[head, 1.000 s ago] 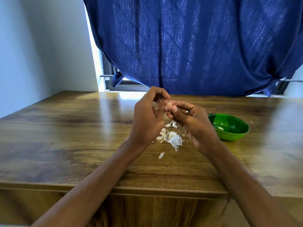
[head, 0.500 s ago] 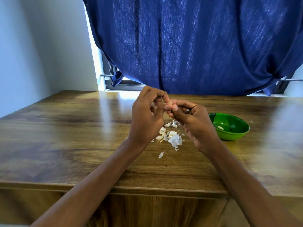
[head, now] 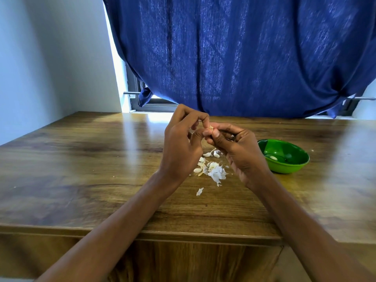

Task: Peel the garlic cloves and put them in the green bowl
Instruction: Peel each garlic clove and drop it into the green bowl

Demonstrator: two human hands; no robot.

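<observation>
- Two hands meet above the wooden table (head: 81, 169): left hand (head: 181, 147) and right hand (head: 238, 151) both pinch one garlic clove (head: 210, 128) at their fingertips.
- Loose cloves and papery skins (head: 213, 169) lie on the table beneath the hands.
- Green bowl (head: 293, 167), right of the hands, holds one peeled clove (head: 273, 158).

Bowl (head: 293, 169) on table (head: 81, 169) – right of garlic pile (head: 211, 167), one clove (head: 273, 158) inside

We see a wooden table (head: 85, 159) bearing a green bowl (head: 293, 167) at its right, with loose garlic cloves (head: 207, 154) and papery peels (head: 217, 174) scattered at its middle
</observation>
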